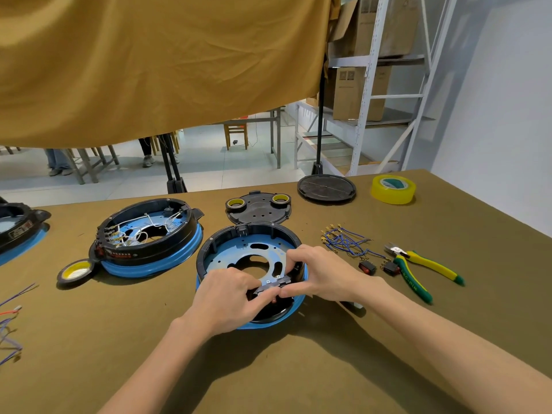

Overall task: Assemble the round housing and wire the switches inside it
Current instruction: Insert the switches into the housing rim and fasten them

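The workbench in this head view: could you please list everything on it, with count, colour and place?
Housing: one, black and blue, centre, unwired.
Wired housing: one, black and blue, left of it.
Third housing: one, partly visible, far left.
Black plates: two, behind.
Tape rolls: one yellow, far right; three black-rimmed.
Blue wires: one bundle, right.
Switches: two, black and red, right.
Cutters: one, yellow-green, right.
Loose wires: left edge.
Hands: left, right, pinching a black part at the housing's near rim.
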A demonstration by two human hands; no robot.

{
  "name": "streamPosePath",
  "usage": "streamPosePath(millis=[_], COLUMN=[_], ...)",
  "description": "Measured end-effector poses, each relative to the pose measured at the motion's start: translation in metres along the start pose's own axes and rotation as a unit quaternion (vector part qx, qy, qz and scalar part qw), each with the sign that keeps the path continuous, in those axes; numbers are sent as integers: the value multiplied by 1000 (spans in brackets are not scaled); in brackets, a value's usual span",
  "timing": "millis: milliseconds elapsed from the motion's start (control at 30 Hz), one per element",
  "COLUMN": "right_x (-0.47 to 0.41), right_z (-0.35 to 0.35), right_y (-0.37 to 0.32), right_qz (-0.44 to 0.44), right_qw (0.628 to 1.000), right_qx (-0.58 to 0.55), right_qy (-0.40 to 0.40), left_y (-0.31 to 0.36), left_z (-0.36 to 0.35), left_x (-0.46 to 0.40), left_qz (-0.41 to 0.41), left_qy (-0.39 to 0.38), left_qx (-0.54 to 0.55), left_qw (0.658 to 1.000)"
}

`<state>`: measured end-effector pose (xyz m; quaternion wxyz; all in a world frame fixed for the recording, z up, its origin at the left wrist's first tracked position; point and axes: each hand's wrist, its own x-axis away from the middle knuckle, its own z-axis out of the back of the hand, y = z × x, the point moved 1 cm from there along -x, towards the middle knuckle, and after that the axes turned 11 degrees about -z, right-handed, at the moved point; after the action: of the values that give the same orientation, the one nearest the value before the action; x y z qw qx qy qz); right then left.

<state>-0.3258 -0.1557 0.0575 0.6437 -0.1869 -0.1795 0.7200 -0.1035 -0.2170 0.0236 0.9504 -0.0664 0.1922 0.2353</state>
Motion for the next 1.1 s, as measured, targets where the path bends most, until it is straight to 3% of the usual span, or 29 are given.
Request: streamPosePath(millis=[200,300,400,467,500,567,633,767,833,933,1000,1100], right_x=[-11,2,15,22,26,32,37,39,39,41,40,41], right_z=[7,3,9,16,18,12,4,3,5,9,10,7], right_y=[4,13,35,58,67,82,90,90,85,72,59,37], right_qz=[-9,-20,-77,-184,-256,-363,-393,-367,-353,-308,-241,-166], right_qw=[1000,999,976,940,919,878,857,858,881,922,930,934], right_qx=[19,-51,-103,5,86,231,291,308,249,32,-101,-231], right_qy=[-6,2,179,286,286,208,159,186,191,232,258,216], left_y=[2,1,1,5,8,14,19,23,24,32,42,50], left_z=[-1,-4,-7,-7,-6,-6,-7,-10,-10,-9,-8,-5], left_x=[-11,-10,-11,-12,-14,-17,-21,-24,-25,-31,-36,-40], left_qz=[12,29,34,34,34,35,37,48,54,82,108,156], left_qy=[10,10,13,20,23,25,22,18,16,1,2,42], left_qx=[-9,-10,-20,-21,-21,-25,-30,-35,-45,-64,-69,8], left_qw=[1000,999,999,999,999,999,999,998,997,995,992,987])
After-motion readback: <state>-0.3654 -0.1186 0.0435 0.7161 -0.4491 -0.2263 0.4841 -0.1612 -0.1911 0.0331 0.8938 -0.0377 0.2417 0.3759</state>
